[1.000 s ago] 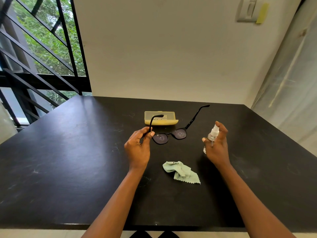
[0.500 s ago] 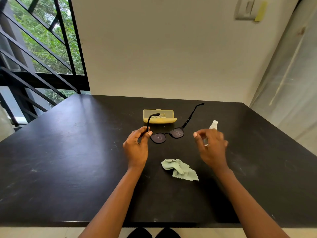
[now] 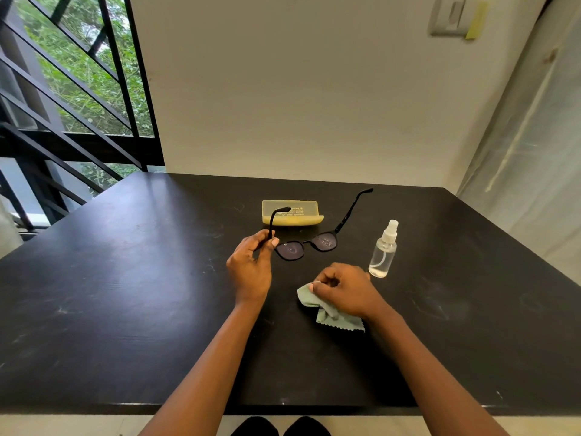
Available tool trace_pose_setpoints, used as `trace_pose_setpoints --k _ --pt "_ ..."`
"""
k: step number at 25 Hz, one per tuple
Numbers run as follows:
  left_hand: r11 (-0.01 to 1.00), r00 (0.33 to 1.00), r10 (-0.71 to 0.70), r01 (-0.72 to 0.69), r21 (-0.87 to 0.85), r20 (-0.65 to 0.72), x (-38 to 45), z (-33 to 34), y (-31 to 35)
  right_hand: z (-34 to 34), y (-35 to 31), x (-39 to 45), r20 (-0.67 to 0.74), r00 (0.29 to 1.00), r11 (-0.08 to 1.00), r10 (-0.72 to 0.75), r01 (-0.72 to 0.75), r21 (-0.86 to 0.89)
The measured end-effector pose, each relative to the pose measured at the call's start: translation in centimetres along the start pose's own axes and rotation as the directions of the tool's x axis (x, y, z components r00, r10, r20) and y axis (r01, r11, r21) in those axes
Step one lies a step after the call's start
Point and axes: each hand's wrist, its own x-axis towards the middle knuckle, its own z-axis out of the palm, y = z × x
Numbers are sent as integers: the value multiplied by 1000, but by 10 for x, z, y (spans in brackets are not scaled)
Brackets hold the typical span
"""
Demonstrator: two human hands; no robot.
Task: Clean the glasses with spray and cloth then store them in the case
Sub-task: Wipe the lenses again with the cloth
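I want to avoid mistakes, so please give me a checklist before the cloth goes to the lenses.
1. Glasses held: ok, left hand pinches one temple.
2. Lenses wet with spray: ok, droplets show.
3. Cloth gripped: cannot tell, right hand is on it, cloth on the table.
4. Spray bottle set aside: ok, upright, released.
5. Case open: cannot tell.

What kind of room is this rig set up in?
Probably a home or small office corner: a matte black table against a plain cream wall, a barred black-framed window onto green trees, and a wall switch plate.
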Motion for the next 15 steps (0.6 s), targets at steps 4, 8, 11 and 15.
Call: trace_pose_setpoints --k 4,8,11,15 --pt "999 999 -39 39 -29 6 -3 1 -3 -4 -9 1 -174 968 870 179 -73 487" --pt "999 999 -32 33 -32 30 -6 2 -4 -5 -22 11 -213 929 730 302 -82 678" --pt "999 999 1 1 -43 54 -7 2 -4 0 -32 21 -259 901 730 348 -87 677" --pt "999 997 54 -54 -2 61 -9 1 -1 13 -34 33 -461 880 956 111 32 291"
